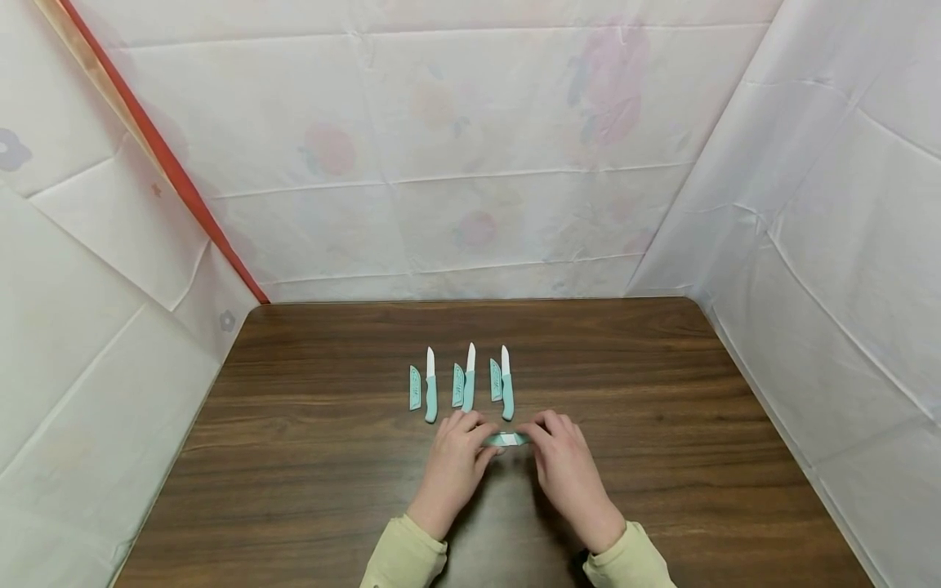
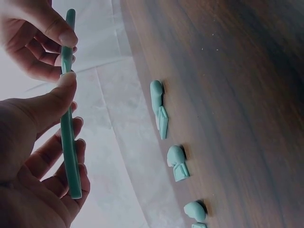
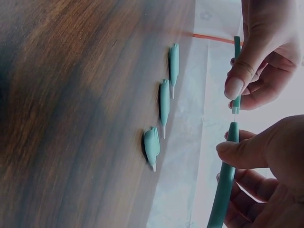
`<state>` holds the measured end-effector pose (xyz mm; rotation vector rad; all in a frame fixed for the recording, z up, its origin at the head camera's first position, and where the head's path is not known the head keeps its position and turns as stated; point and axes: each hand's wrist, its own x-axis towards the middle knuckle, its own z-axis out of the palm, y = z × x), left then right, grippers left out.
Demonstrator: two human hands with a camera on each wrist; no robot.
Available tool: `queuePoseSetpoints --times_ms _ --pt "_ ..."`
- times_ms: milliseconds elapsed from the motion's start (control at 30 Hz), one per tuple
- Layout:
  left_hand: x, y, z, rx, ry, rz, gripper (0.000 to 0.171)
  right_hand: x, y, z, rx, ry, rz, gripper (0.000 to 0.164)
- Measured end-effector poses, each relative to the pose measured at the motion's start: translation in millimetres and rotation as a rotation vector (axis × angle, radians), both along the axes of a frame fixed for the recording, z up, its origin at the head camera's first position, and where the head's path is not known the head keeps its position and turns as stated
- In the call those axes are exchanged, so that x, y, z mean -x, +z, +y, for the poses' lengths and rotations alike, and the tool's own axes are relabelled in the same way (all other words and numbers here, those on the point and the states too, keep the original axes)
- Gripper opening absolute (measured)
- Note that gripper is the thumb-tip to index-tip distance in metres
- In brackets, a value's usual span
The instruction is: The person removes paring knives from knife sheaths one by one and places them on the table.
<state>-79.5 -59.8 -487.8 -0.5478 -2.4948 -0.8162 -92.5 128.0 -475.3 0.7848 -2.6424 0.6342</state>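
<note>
My left hand (image 1: 456, 461) pinches a teal sheath (image 3: 237, 53) between thumb and fingers. Opposite it, my right hand (image 1: 572, 478) grips the teal handle (image 3: 222, 192) of a small paring knife. A short stretch of white blade (image 1: 509, 439) shows between the two hands, its far part hidden in the sheath. Handle and sheath lie in one line, held low in front of the body. Just beyond the hands lie a left knife (image 1: 430, 398), a middle knife (image 1: 469, 384) and a right knife (image 1: 507, 396), white blades bare and pointing away.
Beside each lying knife, on its left, is a teal sheath: the left one (image 1: 415, 388), the middle one (image 1: 458, 385) and the right one (image 1: 496, 380). All rest on a dark wooden table (image 1: 294, 490). Pale patterned cloth (image 1: 456, 163) hangs behind and at both sides.
</note>
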Motion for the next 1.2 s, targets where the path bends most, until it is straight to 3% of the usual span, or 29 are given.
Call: queuePoseSetpoints --times_ms 1200 --pt "-0.5 -1.9 -1.8 -0.018 -0.008 -0.009 0.024 -0.8 3.3 2.4 -0.023 0.003 -0.028 0.029"
